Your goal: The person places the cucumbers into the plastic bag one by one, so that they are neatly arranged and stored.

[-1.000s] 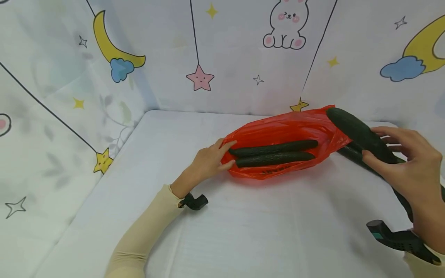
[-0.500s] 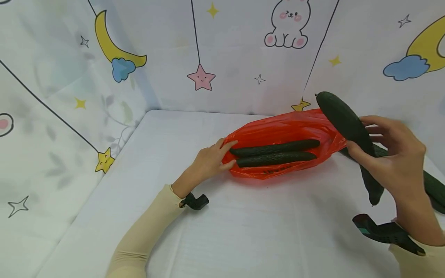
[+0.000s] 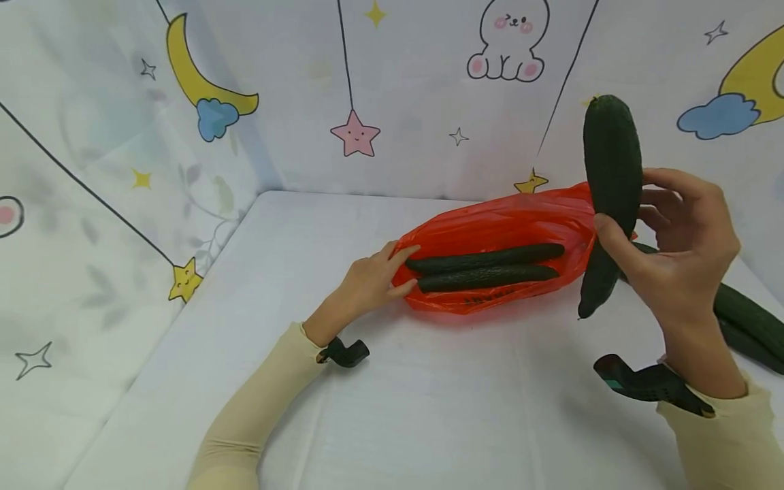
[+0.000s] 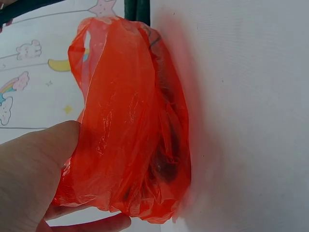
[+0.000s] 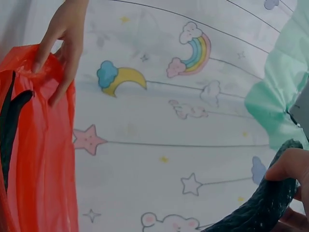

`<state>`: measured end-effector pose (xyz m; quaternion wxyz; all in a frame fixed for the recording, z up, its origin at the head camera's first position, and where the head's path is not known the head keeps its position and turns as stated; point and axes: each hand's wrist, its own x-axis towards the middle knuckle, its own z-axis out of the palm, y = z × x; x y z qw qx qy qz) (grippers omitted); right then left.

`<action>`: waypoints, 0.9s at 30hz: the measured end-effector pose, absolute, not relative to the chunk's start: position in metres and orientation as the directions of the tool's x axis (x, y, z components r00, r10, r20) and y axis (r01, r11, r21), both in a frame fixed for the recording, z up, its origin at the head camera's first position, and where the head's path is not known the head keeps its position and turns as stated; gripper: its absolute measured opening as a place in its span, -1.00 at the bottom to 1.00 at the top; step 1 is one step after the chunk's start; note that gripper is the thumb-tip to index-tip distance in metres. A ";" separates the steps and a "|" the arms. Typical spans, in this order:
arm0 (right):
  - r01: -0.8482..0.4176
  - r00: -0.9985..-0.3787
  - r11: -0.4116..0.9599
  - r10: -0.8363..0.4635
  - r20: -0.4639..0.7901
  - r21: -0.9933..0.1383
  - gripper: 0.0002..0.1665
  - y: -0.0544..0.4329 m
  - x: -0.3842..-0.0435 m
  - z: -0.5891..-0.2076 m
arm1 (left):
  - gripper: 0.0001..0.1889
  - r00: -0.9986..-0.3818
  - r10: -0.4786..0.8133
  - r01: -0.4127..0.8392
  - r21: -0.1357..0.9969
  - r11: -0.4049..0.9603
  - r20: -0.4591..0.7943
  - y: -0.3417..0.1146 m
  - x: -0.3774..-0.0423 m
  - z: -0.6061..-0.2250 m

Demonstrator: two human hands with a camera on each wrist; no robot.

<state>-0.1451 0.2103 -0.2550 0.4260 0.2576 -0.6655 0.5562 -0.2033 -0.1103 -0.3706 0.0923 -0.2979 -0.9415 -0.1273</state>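
Note:
A red plastic bag (image 3: 471,231) lies on the white table with its opening spread. Two dark green cucumbers (image 3: 490,279) lie side by side inside it. At the bag's left end, my left hand (image 3: 367,280) holds the edge between thumb and fingers; in the left wrist view the red film (image 4: 120,111) partly covers those fingers. My right hand (image 3: 692,252) grips another cucumber (image 3: 612,156) around its middle. It stands nearly upright in the air, in front of the bag's right end. The right wrist view shows only part of this cucumber (image 5: 260,208).
More cucumbers (image 3: 750,316) lie on the table to the right, partly hidden behind my right hand and forearm. A printed cloth (image 3: 416,82) with moons and stars hangs behind the table (image 3: 429,408). Mint-green fabric (image 5: 280,92) shows in the right wrist view.
My right hand has moved left and upward with the cucumber, which has turned from a slant to nearly upright. My left hand stays at the bag's left end.

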 end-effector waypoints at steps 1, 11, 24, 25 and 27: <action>-0.832 -0.491 0.224 0.129 0.861 -0.508 -0.43 0.207 -0.146 -0.253 | -0.38 -0.807 0.536 0.582 0.185 0.792 0.248 -0.111 -0.203 -0.370; -0.896 -0.443 -0.066 0.101 0.891 -0.438 -0.46 0.171 -0.155 -0.243 | -0.38 -0.808 0.529 0.580 0.186 0.793 0.261 -0.114 -0.205 -0.370; -0.927 -0.352 -0.095 -0.113 0.929 -0.363 -0.39 0.149 -0.180 -0.261 | -0.38 -0.786 0.538 0.602 0.177 0.779 0.304 -0.115 -0.206 -0.375; -0.929 -0.347 -0.089 -0.133 0.928 -0.360 -0.39 0.148 -0.182 -0.264 | -0.38 -0.786 0.540 0.602 0.175 0.779 0.302 -0.115 -0.206 -0.375; -0.934 -0.337 -0.071 -0.158 0.928 -0.351 -0.39 0.146 -0.184 -0.268 | -0.38 -0.785 0.542 0.603 0.172 0.779 0.298 -0.115 -0.206 -0.374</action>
